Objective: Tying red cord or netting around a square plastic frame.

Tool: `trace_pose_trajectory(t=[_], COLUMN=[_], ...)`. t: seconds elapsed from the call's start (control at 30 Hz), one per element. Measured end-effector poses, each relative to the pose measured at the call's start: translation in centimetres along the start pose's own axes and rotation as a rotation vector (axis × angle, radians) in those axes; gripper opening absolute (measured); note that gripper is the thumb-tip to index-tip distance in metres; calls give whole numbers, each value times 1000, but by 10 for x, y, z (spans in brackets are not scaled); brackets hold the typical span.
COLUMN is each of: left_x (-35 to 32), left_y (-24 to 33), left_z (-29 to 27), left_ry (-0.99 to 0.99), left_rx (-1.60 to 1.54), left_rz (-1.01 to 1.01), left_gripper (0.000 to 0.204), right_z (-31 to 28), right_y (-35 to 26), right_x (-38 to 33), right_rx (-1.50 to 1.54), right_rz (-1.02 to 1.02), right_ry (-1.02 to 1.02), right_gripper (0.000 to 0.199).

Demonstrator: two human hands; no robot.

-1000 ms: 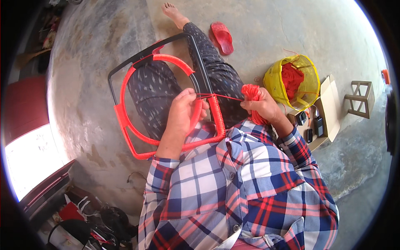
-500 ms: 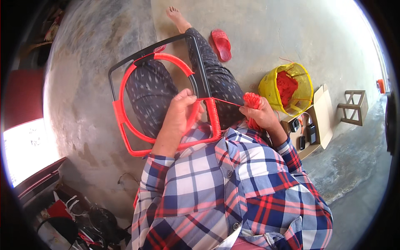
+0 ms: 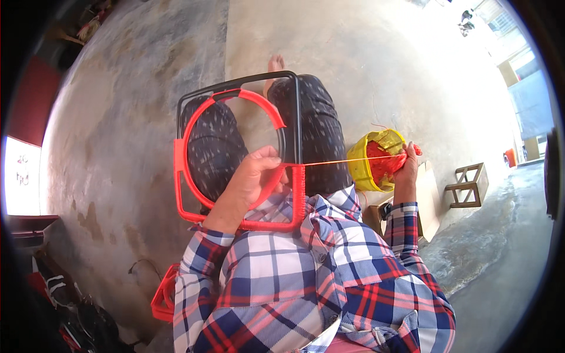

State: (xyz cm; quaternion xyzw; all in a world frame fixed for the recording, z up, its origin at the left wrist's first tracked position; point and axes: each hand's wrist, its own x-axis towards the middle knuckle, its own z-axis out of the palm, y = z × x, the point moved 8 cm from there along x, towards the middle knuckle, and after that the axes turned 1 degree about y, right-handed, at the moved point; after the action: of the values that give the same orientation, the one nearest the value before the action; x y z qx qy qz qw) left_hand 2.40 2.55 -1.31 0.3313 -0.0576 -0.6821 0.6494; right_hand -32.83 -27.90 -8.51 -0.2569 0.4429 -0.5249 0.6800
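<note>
A black rectangular frame with a ring inside it (image 3: 299, 112) lies tilted over my lap. Red cord covers most of the ring and the frame's lower and left parts; the upper bars are bare black. My left hand (image 3: 256, 173) is closed around the right part of the ring, its fingertips partly hidden behind it. Out to the right, my right hand (image 3: 406, 170) grips a bundle of red cord (image 3: 410, 150). From the frame's right bar, a single strand (image 3: 335, 161) runs taut to that hand.
A yellow bucket (image 3: 359, 167) with red cord in it stands right of my knees. Beyond it are an open cardboard box (image 3: 432, 203) and a small wooden stool (image 3: 471, 185). A red frame-like object (image 3: 163, 299) and dark clutter (image 3: 88, 312) lie lower left.
My right hand has swung out to the right and slightly down, lengthening the taut strand. My left hand keeps its hold on the ring. The view has tilted up and shifted.
</note>
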Motion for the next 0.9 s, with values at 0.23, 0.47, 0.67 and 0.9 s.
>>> trace_pose_trajectory(t=[0.23,0.47,0.67,0.9], left_x=[18,3,5,1], left_y=[-9,18,24,6], left_z=[-7,14,-8,-21], left_ry=[-4,180,327,358], left_rx=[-6,60,317,195], left_rz=[-36,260,422,172], left_gripper=[8,26,34,46], right_z=[156,331,329,271], right_y=[-19,35,59,79], right_x=[-69,-219,-231,-205], right_rx=[-165,-1280,-1267,-1224], right_rz=[-90,-1058,-1178,-895], right_ry=[-335,-1102,-1074,-1044], right_gripper=[13,41,53,24])
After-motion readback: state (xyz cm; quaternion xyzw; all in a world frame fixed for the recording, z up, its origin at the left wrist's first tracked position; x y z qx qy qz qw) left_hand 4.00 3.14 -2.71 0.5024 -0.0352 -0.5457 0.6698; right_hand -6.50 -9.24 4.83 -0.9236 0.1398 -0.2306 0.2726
